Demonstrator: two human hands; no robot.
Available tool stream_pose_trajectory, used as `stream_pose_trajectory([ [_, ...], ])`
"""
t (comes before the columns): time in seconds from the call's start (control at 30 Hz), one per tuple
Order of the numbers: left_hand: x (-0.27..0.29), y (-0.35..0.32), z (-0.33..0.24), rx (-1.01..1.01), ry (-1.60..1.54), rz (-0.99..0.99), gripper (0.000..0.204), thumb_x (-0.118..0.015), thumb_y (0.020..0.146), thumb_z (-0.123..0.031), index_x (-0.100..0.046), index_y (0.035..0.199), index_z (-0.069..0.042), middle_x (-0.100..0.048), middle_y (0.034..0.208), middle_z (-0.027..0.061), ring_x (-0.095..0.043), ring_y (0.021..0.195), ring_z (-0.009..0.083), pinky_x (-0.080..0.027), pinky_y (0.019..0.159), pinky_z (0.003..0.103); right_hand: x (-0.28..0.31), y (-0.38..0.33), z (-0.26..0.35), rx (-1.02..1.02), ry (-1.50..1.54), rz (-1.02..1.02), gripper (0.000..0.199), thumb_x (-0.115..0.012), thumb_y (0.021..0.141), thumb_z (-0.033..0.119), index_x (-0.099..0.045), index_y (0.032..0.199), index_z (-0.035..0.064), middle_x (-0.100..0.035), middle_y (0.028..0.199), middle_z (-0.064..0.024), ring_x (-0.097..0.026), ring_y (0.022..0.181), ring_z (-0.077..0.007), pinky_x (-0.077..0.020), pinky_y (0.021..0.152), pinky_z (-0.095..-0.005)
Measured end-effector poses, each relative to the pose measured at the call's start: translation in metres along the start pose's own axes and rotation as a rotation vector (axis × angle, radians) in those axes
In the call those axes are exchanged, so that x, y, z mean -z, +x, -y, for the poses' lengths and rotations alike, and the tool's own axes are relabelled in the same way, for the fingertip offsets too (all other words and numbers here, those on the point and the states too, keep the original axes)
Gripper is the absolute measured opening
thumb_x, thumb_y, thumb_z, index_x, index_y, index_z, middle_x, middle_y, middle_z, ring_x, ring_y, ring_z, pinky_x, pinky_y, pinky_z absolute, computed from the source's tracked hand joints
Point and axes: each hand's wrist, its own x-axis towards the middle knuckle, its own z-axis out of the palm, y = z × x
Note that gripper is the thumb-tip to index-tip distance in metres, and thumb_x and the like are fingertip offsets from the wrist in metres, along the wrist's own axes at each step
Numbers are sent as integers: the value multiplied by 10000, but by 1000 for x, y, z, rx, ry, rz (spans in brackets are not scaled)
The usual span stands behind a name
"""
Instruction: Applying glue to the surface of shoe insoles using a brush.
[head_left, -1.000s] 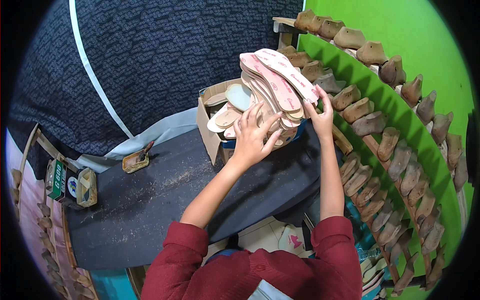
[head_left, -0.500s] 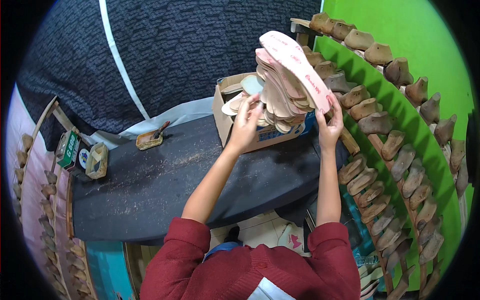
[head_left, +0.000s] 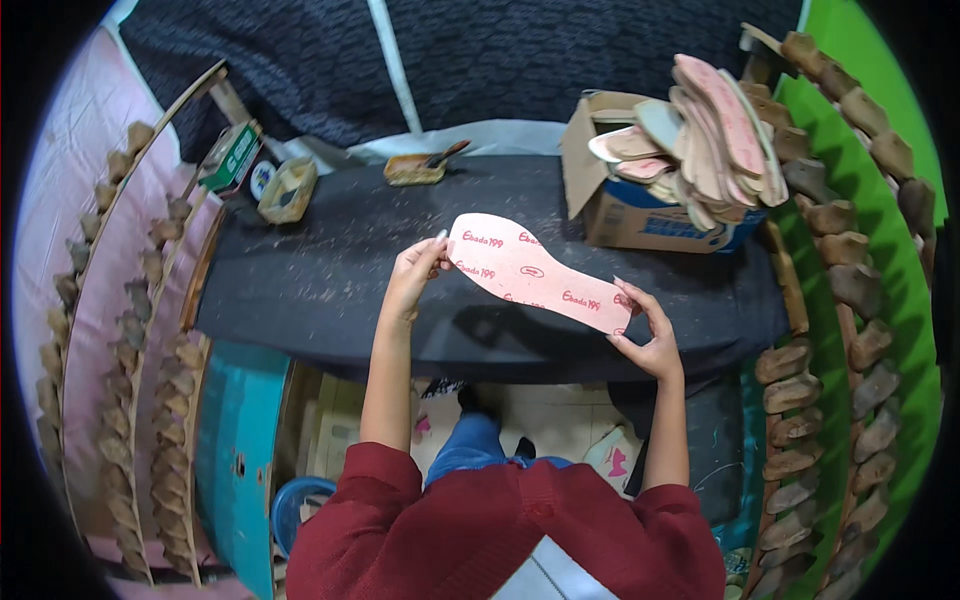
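A long black worktable (head_left: 330, 270) runs across in front of the person, dusty with pale scraps. Curved racks of brown shoe lasts (head_left: 850, 290) bend around the right side against a green wall, and more lasts (head_left: 130, 330) line the pink wall on the left. At the table's far right stands an open cardboard box (head_left: 620, 205) with a fanned stack of pink and tan insoles (head_left: 715, 140) leaning out of its top.

Above the table's near edge, between both hands, is a single pink insole board (head_left: 535, 272) with red printing, held flat and slanting from upper left to lower right. The left hand (head_left: 415, 275) pinches its broad end, fingers closed on the edge. The right hand (head_left: 648, 335) grips the narrower heel end, thumb on top and fingers curled under.

Farther back on the table sit a small tray with a brush (head_left: 420, 168) and a small round tin (head_left: 285, 190), well apart from the hands.
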Motion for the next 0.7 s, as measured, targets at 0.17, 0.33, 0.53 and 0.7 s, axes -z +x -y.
stream_pose_trajectory([
  [0.17, 41, -29, 11, 95, 86, -193, 182, -625, 745, -185, -587, 793, -14, -561, 696, -11, -462, 605, 30, -347, 558, 149, -45, 21, -13, -43, 68, 188, 555, -662, 596, 52, -465, 1114, 54, -475, 1170, -121, -513, 952, -179, -402, 733, -253],
  [0.33, 101, -35, 37, -6, 92, -348, 149, -622, 746, -125, -550, 782, 0, -553, 677, 1, -470, 585, 24, -371, 537, 145, -102, 58, -22, -89, 105, 334, 560, -652, 608, 62, -457, 1133, 57, -491, 1149, -95, -514, 920, -169, -405, 728, -257],
  [0.53, 170, -27, 43, -81, 273, -472, 125, -608, 748, -100, -535, 758, 1, -512, 639, -28, -437, 553, 7, -354, 498, 131, -169, 112, -23, -41, 51, 495, 563, -638, 626, 73, -438, 1152, 56, -507, 1106, -83, -504, 932, -196, -408, 773, -283],
  [0.7, 211, -5, 56, -87, 330, -501, 134, -601, 754, -106, -530, 765, 7, -489, 624, -40, -415, 543, -5, -332, 475, 122, -203, 151, -28, -60, -3, 564, 518, -607, 630, 71, -451, 1123, 54, -463, 1157, -101, -466, 1011, -231, -394, 831, -310],
])
